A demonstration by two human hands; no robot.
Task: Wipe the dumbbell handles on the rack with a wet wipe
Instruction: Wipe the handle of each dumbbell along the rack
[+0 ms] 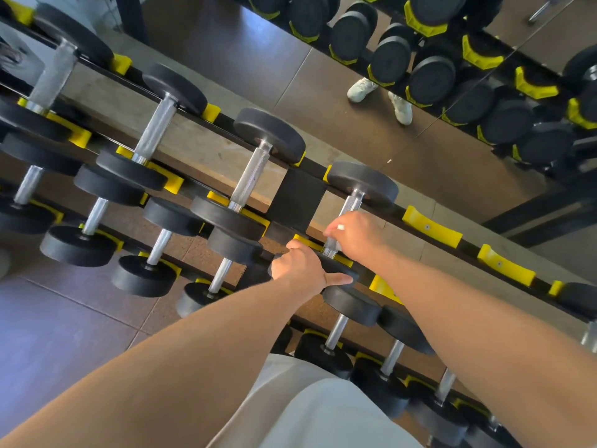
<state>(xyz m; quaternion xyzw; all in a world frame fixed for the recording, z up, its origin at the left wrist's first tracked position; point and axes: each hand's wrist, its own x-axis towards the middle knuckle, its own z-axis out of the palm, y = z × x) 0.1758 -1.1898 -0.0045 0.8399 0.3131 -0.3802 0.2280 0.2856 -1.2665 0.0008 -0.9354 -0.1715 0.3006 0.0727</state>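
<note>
A black rack with yellow cradles carries several black dumbbells with chrome handles on its tiers. My right hand is wrapped round the chrome handle of the rightmost top-tier dumbbell; a small bit of white wet wipe shows at my fingers, the rest hidden under the hand. My left hand grips the near black plate of that same dumbbell, thumb lying along its edge. The far plate sits in its cradle.
More dumbbells fill the top tier to the left and the lower tiers. Bare yellow cradles lie to the right. A mirror behind reflects the rack and white shoes. Tiled floor lies at lower left.
</note>
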